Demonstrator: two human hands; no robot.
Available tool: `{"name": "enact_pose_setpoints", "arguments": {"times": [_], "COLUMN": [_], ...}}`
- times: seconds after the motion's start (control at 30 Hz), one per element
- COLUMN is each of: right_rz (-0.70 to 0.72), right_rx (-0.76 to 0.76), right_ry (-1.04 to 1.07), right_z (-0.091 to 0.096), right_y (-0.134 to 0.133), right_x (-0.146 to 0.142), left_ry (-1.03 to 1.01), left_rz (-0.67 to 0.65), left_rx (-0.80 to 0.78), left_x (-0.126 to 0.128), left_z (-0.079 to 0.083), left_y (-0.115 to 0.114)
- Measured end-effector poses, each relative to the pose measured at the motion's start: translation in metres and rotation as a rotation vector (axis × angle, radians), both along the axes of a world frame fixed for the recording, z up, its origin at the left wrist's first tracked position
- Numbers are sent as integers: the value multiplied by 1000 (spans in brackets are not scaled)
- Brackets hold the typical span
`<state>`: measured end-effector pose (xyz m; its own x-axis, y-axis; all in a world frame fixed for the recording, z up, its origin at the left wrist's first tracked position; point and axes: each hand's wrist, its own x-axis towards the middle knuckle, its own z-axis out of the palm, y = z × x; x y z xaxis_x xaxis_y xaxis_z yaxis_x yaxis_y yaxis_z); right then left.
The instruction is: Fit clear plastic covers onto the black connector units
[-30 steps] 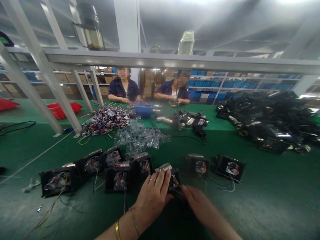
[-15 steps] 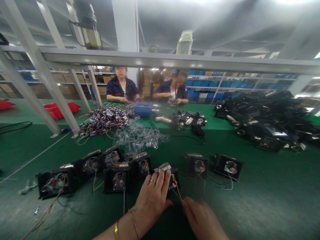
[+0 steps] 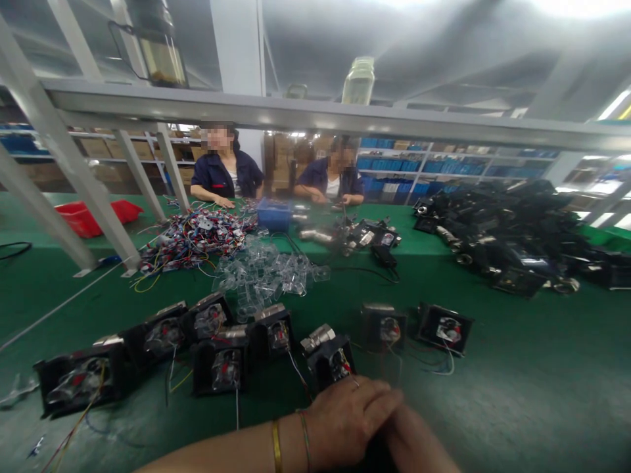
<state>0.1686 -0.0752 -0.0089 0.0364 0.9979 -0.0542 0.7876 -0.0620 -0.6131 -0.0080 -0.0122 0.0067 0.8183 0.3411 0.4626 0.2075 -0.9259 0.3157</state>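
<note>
- When viewed from above and behind, left hand (image 3: 348, 420) folded across the fingers of right hand (image 3: 414, 430); undersides hidden, so impossible to tell what, if anything, either grasps.
- Just beyond the left fingers, black housing (image 3: 328, 364) with silver metal fitting (image 3: 318, 337) along its far edge, on green bench (image 3: 532, 374); contact unclear.
- Leftward, five black housings (image 3: 206, 368) crowded edge to edge, leaving little room.
- Rightward, a modest gap, two black housings (image 3: 424, 328), then open surface.
- Farther off, heaped clear plastic pieces (image 3: 266, 269).
</note>
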Motion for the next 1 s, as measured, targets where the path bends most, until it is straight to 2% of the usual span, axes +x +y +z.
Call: {"name": "enact_pose_setpoints", "arguments": {"times": [0.1,0.27,0.47,0.63,0.73,0.87,0.93,1.0], "right_rz": [23,4,-101,-10,-21,-40,-50,-69], "right_rx": [-57,-27,47,73,92,128,112,76], "right_ry": [70,113,73,40,-136,-350,-293,-133], "right_z": [13,29,22,32,34,28,24,20], "right_y": [-4,-5,-11,-19,-20,-16,-14,-13], "right_x": [5,7,7,11,12,9,9,12], "left_ry": [21,53,11,47,75,90,77,54], "left_rz": [25,63,112,97,88,110,133,141], "left_rx": [0,14,11,78,166,234,240,222], "left_x": [0,2,8,9,9,10,11,12], "left_z": [-4,-7,-15,-13,-9,-7,-8,-9], "left_y": [0,3,4,3,4,4,4,5]}}
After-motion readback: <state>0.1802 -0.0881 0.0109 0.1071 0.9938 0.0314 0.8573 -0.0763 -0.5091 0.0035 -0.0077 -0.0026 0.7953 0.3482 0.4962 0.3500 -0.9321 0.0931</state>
